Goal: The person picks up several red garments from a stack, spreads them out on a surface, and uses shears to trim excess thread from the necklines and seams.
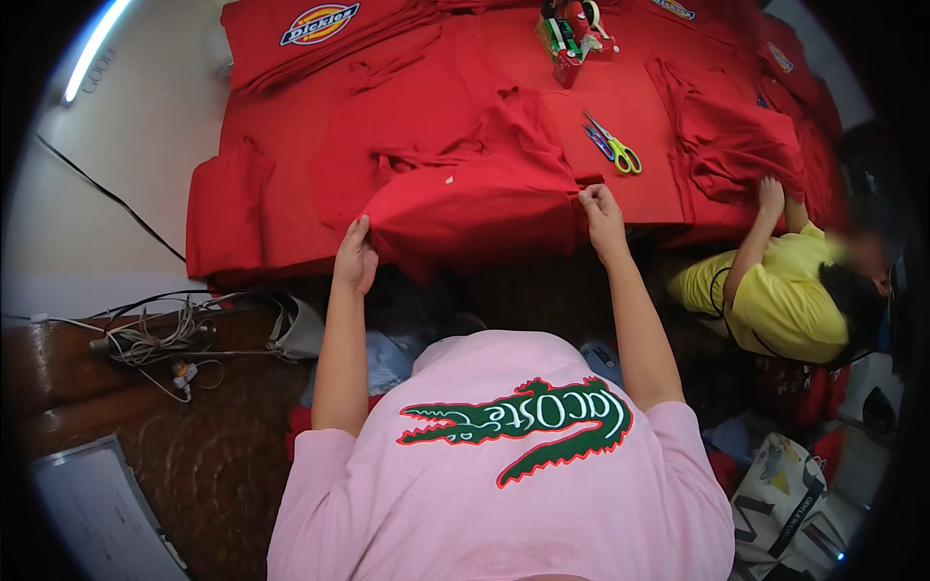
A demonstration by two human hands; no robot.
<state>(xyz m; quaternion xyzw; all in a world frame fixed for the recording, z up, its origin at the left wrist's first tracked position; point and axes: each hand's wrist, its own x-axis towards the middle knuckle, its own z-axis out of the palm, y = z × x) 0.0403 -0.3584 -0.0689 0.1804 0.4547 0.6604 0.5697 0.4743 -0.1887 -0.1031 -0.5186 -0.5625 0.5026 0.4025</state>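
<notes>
A red garment (475, 208) is stretched between my two hands at the near edge of the table, with a small white speck on its cloth. My left hand (356, 257) grips its left edge, thumb on top and the other fingers partly under the cloth. At the opposite edge, my right hand (603, 215) pinches the fabric between thumb and fingers. Folds hide what kind of garment it is. Beyond my right hand lie yellow-green-handled scissors (625, 157) and a small blue tool (599, 142) beside them.
Red garments cover the table, including a folded one (225, 208) at left and a heap (731, 136) at right. A tape dispenser (570, 44) stands at the back. A person in yellow (790, 295) works at right. Tangled cables (170, 334) lie lower left; a printed bag (780, 504) lower right.
</notes>
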